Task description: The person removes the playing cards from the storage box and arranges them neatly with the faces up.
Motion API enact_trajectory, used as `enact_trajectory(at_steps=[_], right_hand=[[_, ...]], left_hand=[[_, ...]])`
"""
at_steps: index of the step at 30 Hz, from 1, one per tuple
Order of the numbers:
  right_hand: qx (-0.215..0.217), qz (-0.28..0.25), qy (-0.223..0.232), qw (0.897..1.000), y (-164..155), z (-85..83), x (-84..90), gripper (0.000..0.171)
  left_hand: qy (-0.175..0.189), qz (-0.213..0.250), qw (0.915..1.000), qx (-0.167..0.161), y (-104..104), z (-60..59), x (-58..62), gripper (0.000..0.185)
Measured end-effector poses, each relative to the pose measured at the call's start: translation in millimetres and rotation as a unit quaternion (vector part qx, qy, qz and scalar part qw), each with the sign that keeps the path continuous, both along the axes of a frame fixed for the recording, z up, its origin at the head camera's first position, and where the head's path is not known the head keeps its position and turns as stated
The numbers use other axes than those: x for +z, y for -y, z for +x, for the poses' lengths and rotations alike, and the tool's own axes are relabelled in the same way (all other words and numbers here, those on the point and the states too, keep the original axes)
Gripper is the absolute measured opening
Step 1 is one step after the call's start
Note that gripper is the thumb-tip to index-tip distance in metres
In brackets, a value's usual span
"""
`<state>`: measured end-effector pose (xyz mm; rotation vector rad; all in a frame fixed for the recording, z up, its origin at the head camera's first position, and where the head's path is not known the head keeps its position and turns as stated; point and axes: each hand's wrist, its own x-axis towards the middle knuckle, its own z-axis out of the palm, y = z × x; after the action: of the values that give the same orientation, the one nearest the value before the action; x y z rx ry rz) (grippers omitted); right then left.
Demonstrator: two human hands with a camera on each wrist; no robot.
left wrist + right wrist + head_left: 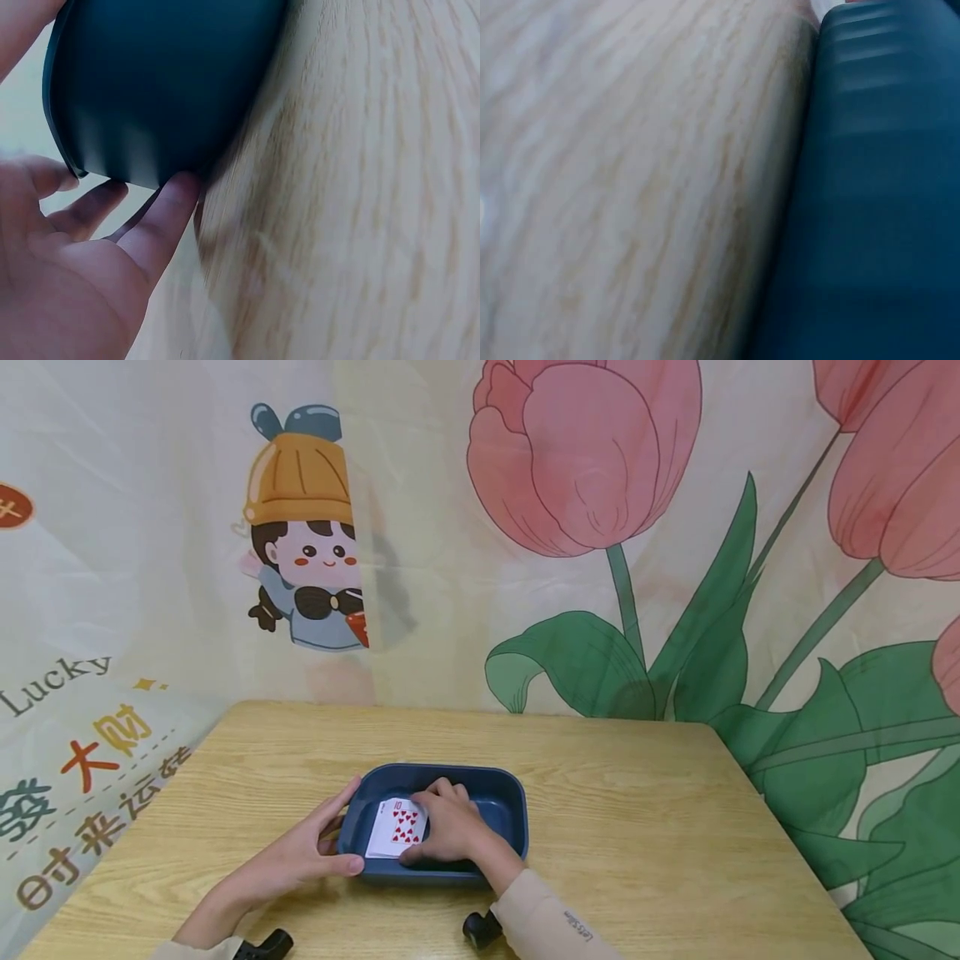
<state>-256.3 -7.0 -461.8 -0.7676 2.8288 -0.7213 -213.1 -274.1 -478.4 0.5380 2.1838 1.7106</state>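
While the left hand (300, 856) cups the near-left outer wall of the dark blue tray (504, 806), its fingers lie fairly straight and slightly apart, thumb along the near rim, touching the wall rather than wrapping it. Left wrist view confirms: fingertips (176, 196) rest against the tray (157, 82) base where it meets the wooden surface (360, 195).

Right hand (448, 827) is down inside the tray, fingers curled over the top of a small stack of playing cards (397, 828), pressing or gripping it at the right edge; cannot tell for sure if the thumb is under the stack. Top card faces up, ten of hearts, red pips. Stack lies in the left half of the tray, tilted a bit, its left corner near the tray's left wall.

Tray sits on the surface (637, 827), near the front edge, roughly centre. Right wrist view shows only the tray's outer wall (885, 195) against the surface (630, 180), blurred; hand not visible there.

Beige sleeve (547, 922) covers the right forearm. Printed backdrop (585, 485) with tulips and a cartoon figure hangs behind the surface.
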Motion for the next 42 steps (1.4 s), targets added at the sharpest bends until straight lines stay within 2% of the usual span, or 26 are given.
enact_trajectory(at_steps=[12,21,27,32,36,42], right_hand=[[0.028,0.005,0.001,1.0,-14,-0.1,10.5,0.085],[0.07,0.007,-0.014,0.997,-39,3.5,43.1,0.083],[0.085,-0.032,-0.004,0.996,-80,-1.0,69.3,0.085],[0.071,-0.067,0.0,0.995,-125,-11.0,84.7,0.085],[0.064,-0.083,0.003,0.995,-160,-26.2,84.1,0.086],[0.038,-0.066,0.0,0.997,-200,-47.6,74.9,0.086]], left_hand=[[-0.004,0.006,1.0,-0.005,-1,0.0,-1.6,0.108],[-0.002,0.002,1.0,0.004,-4,1.2,-0.6,0.109],[-0.002,-0.006,0.9999,0.011,-6,1.3,0.5,0.11],[0.0,-0.011,0.9999,0.012,-6,-0.3,0.5,0.109],[0.0,-0.01,0.9999,0.014,-5,0.0,0.4,0.11],[0.006,-0.01,0.9998,0.014,-3,1.9,1.1,0.111]])
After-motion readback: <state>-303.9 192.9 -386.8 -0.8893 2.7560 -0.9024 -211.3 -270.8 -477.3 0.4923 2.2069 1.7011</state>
